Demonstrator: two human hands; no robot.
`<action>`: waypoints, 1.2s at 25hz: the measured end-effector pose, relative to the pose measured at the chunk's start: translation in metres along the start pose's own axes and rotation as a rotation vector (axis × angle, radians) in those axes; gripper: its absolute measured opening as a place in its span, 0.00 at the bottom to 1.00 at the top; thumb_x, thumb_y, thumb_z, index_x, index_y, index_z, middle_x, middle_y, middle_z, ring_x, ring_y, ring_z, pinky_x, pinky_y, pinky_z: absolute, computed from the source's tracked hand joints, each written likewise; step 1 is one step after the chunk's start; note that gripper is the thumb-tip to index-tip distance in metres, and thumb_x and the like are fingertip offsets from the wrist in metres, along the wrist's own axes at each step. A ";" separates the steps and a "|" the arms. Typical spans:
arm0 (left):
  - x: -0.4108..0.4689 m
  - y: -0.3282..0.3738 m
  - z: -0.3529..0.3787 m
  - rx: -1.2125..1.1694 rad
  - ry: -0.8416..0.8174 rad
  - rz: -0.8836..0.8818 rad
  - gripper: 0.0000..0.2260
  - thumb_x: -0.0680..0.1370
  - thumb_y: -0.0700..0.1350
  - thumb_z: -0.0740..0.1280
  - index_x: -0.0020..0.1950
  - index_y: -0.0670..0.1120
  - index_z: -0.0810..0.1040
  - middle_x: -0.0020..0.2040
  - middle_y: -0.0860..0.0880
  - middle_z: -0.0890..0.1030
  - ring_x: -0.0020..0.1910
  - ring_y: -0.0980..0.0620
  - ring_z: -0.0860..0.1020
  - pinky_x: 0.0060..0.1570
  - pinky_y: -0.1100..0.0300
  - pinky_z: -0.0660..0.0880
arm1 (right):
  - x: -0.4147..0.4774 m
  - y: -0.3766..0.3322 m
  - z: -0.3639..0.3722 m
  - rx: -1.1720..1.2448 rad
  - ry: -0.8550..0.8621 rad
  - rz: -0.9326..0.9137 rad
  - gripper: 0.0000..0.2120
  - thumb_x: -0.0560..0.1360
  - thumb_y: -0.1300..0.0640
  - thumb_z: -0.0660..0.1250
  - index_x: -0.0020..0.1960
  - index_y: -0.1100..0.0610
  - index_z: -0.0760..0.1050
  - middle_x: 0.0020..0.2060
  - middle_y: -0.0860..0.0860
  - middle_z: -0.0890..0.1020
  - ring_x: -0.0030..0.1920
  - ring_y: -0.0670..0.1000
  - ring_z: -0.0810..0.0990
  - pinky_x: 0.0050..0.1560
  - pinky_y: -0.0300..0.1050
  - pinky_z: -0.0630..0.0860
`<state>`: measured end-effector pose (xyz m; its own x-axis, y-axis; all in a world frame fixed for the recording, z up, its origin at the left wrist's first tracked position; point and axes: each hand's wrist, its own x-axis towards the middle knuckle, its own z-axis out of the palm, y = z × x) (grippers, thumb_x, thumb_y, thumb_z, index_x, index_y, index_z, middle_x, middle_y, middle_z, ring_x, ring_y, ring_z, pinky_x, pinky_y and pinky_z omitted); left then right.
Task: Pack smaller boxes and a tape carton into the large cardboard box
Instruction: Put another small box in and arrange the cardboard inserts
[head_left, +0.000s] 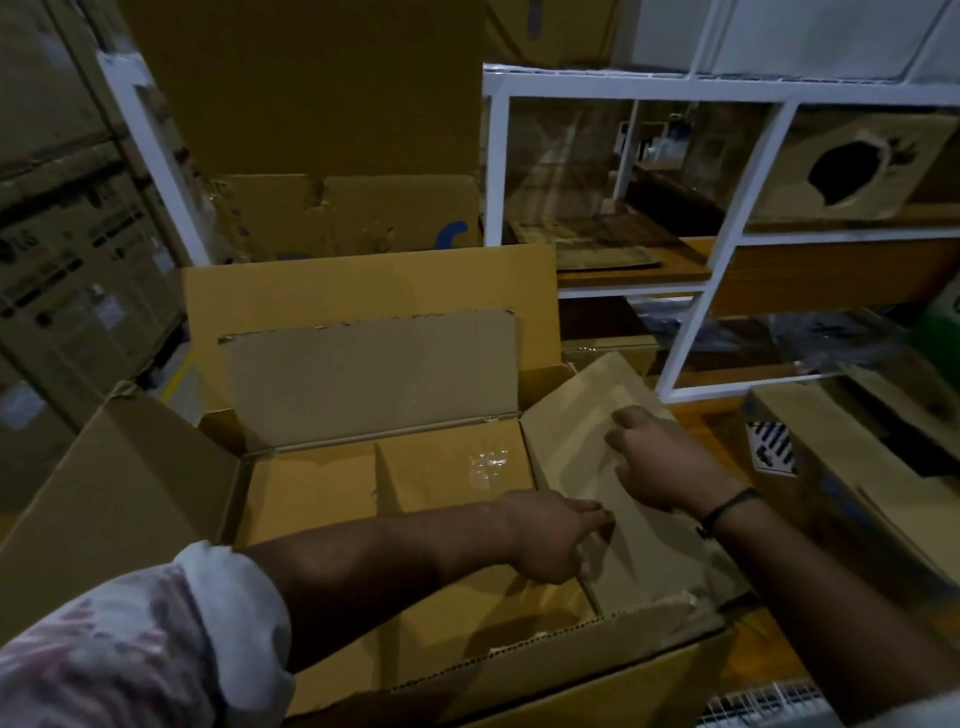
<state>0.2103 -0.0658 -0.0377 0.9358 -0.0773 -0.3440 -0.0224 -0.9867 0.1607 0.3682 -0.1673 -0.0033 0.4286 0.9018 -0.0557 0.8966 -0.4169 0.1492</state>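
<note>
The large cardboard box (119, 499) stands open in front of me, its far flap upright. Inside it sits a smaller open box (311, 483) with its own lid flap raised and a divider across the middle. My left hand (550, 535) reaches across and touches the near edge of the smaller box's right flap (576, 415). My right hand (660, 457) lies on that same flap, fingers bent against its surface. Whether either hand truly grips the flap is unclear. A bit of clear tape (485, 465) glints on the inner wall.
A white metal rack (727, 244) with wooden shelves stands at the right. A carton with a hazard label (831, 467) sits close on the right. Tall stacked cartons (67, 249) fill the left, and a big brown sheet (322, 104) leans behind.
</note>
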 end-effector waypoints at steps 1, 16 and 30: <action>-0.005 -0.003 0.001 -0.018 0.003 -0.007 0.30 0.83 0.54 0.64 0.83 0.50 0.58 0.81 0.47 0.64 0.69 0.40 0.73 0.57 0.48 0.76 | 0.003 -0.006 -0.004 0.003 0.010 -0.017 0.18 0.79 0.55 0.65 0.69 0.50 0.77 0.73 0.53 0.71 0.69 0.53 0.72 0.67 0.49 0.72; -0.139 -0.059 0.035 0.202 -0.235 -0.513 0.06 0.81 0.49 0.64 0.51 0.48 0.78 0.44 0.49 0.78 0.43 0.47 0.77 0.46 0.52 0.78 | 0.063 -0.208 -0.026 0.060 -0.113 -0.577 0.11 0.77 0.52 0.63 0.55 0.52 0.81 0.51 0.53 0.83 0.47 0.54 0.81 0.43 0.51 0.82; -0.205 -0.055 0.006 0.450 -0.330 -1.122 0.20 0.85 0.57 0.57 0.72 0.50 0.74 0.64 0.47 0.78 0.63 0.45 0.75 0.51 0.54 0.70 | 0.058 -0.279 -0.042 0.513 0.040 -0.891 0.13 0.77 0.56 0.68 0.61 0.46 0.76 0.53 0.47 0.82 0.51 0.52 0.80 0.46 0.51 0.80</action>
<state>0.0178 0.0032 0.0179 0.3856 0.8683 -0.3120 0.5498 -0.4878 -0.6781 0.1387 0.0061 -0.0065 -0.4113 0.9066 0.0944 0.8307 0.4155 -0.3705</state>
